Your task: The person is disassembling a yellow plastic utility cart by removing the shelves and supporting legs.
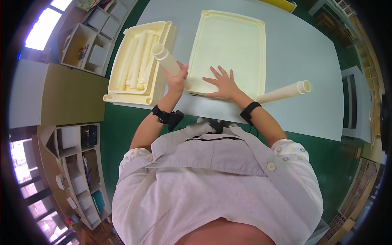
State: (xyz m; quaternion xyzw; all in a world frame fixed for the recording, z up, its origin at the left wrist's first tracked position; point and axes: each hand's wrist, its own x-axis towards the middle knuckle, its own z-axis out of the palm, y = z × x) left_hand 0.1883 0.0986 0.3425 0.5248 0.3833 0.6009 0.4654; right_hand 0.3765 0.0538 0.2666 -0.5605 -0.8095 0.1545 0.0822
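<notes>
A cream plastic tray [230,45] with a raised rim and round corner sockets lies flat on the table. My left hand [176,79] is closed around a cream tube [165,59] at the tray's near left corner; the tube's hollow end points up. Fingers spread, my right hand [223,83] rests flat on the near part of the tray and holds nothing. A second cream tube [283,92] rises from the near right corner, beside my right forearm. Where each tube meets its corner is partly hidden.
Left of the tray, at the edge of the pale table [302,49], sits a stack of cream trays [157,85] with several loose tubes [141,57] inside. A yellow object [281,4] is at the far edge. Shelves [77,163] and a cabinet [73,92] stand at left.
</notes>
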